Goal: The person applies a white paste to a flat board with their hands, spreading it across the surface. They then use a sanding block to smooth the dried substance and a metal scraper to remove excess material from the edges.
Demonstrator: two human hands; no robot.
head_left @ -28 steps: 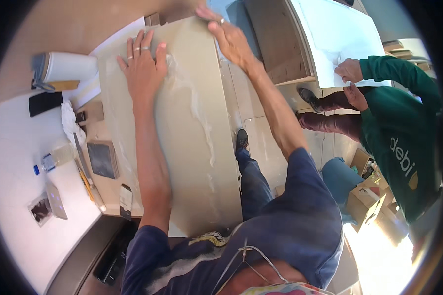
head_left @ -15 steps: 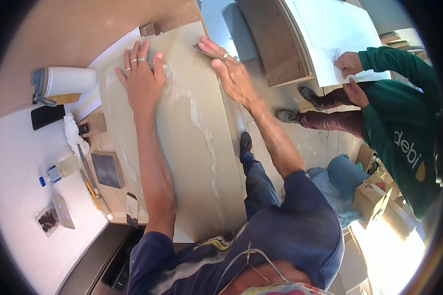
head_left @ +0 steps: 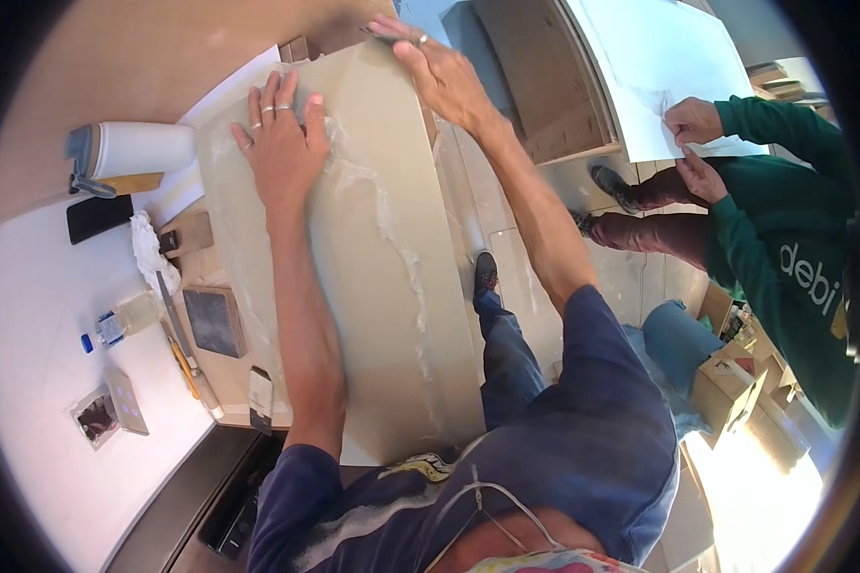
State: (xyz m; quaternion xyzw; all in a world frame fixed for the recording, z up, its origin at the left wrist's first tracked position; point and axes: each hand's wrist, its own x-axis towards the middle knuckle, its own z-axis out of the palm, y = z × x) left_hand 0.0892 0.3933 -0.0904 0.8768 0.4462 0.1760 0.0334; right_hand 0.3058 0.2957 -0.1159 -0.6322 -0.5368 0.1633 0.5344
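A large beige panel (head_left: 387, 315) lies in front of me, with a wavy trail of white dust running along it. On its far left part my left hand (head_left: 284, 143) rests flat, fingers spread, rings on some of them. My right hand (head_left: 437, 72) is at the panel's far right corner, its fingers stretched over a thin dark piece of what looks like sandpaper (head_left: 380, 36). The thumb presses from the near side, and most of the sheet is hidden under the fingers.
Left of the panel are a sanding block (head_left: 214, 322), a paintbrush (head_left: 261, 399), a bottle (head_left: 129, 320), a phone (head_left: 99, 219), crumpled paper (head_left: 148, 250) and a white jug (head_left: 143, 150). At the right, a co-worker in a green sleeve (head_left: 784, 129) works over a white panel (head_left: 655, 57).
My right hand has slid farther away and slightly left along the panel's edge with the sandpaper. My left hand stays flat on the panel. The view has shifted a little.
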